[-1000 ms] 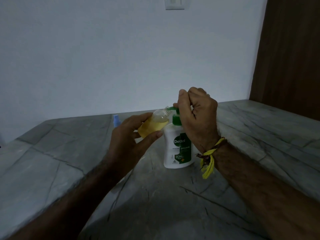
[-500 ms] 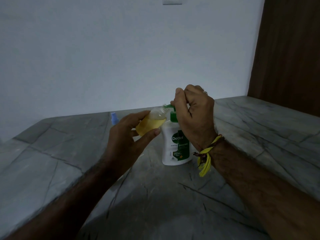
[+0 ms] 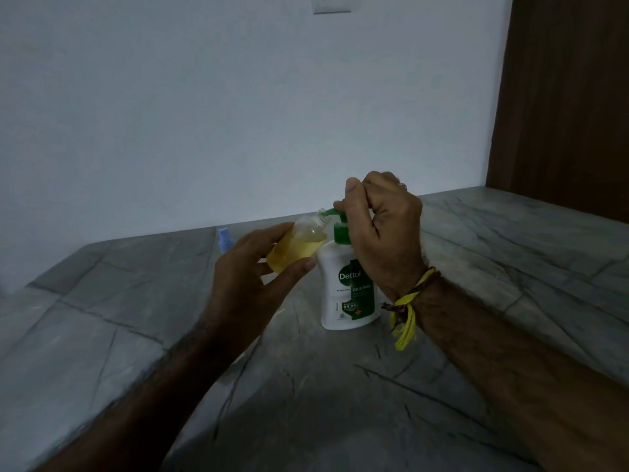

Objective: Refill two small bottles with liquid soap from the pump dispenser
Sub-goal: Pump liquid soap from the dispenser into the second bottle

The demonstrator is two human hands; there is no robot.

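Observation:
A white pump dispenser [image 3: 350, 291] with a green pump head and green label stands upright on the grey stone counter [image 3: 340, 403]. My right hand [image 3: 384, 229] is closed over the pump head from above. My left hand [image 3: 252, 281] holds a small clear bottle [image 3: 299, 245] tilted, its open neck touching the green spout. The small bottle is mostly full of yellow liquid. A second small bottle with a blue top [image 3: 224, 238] stands behind my left hand, mostly hidden.
A white wall rises right behind the counter, with a switch plate [image 3: 332, 3] at the top. A dark wooden panel [image 3: 565, 103] closes off the right side. A yellow thread band is tied around my right wrist.
The pump head and my right hand have risen slightly since a second ago. The small bottle stays at the spout. My view has shifted a little.

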